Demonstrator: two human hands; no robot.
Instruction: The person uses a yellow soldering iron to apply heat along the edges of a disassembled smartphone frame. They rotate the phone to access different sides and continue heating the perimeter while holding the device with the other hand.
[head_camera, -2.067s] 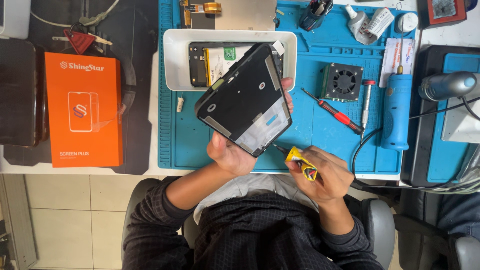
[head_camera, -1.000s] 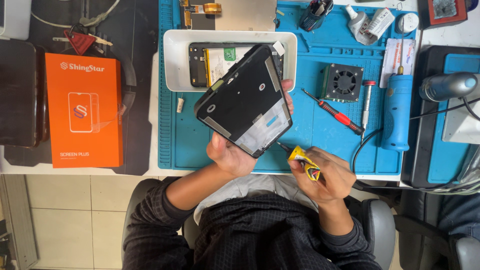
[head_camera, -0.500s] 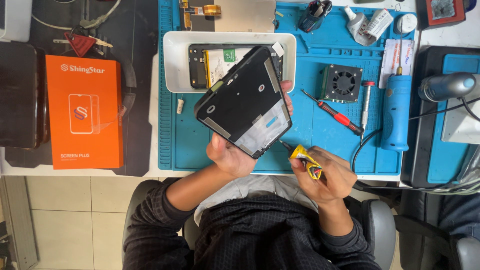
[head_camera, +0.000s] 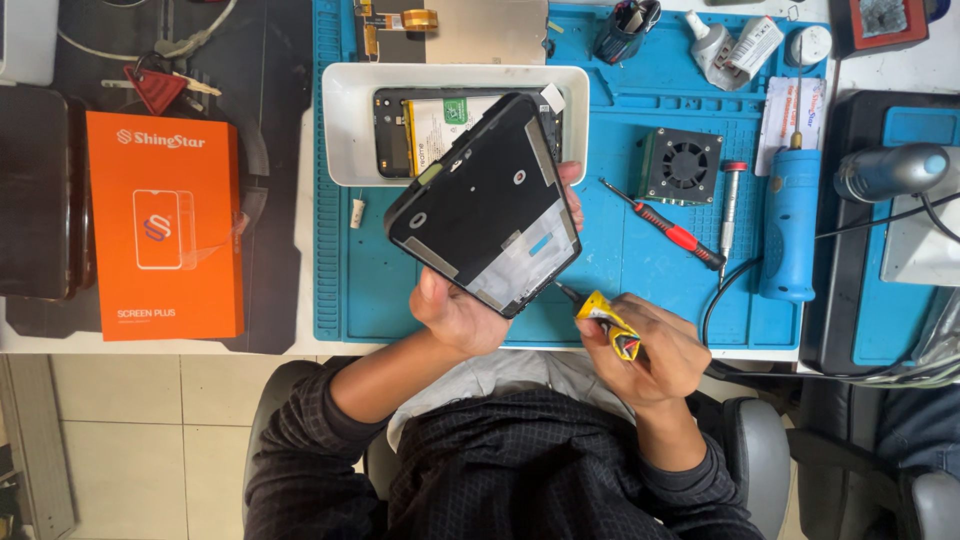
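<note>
My left hand (head_camera: 455, 312) grips a black phone frame (head_camera: 485, 205) from below, tilted above the blue work mat (head_camera: 640, 265), its inner side facing up. In my right hand (head_camera: 650, 345) is a small yellow glue tube (head_camera: 605, 318). Its thin dark nozzle touches the frame's lower right edge. Fingertips of my left hand show past the frame's right side.
A white tray (head_camera: 345, 130) behind the frame holds an open phone with a battery. A red screwdriver (head_camera: 665, 228), a small fan (head_camera: 685, 165), a blue heat tool (head_camera: 790, 220) and a silver driver (head_camera: 730, 210) lie right. An orange box (head_camera: 165, 225) sits left.
The glue tube's nozzle has crept slightly along the frame's lower right edge. The frame stays held at about the same tilt.
</note>
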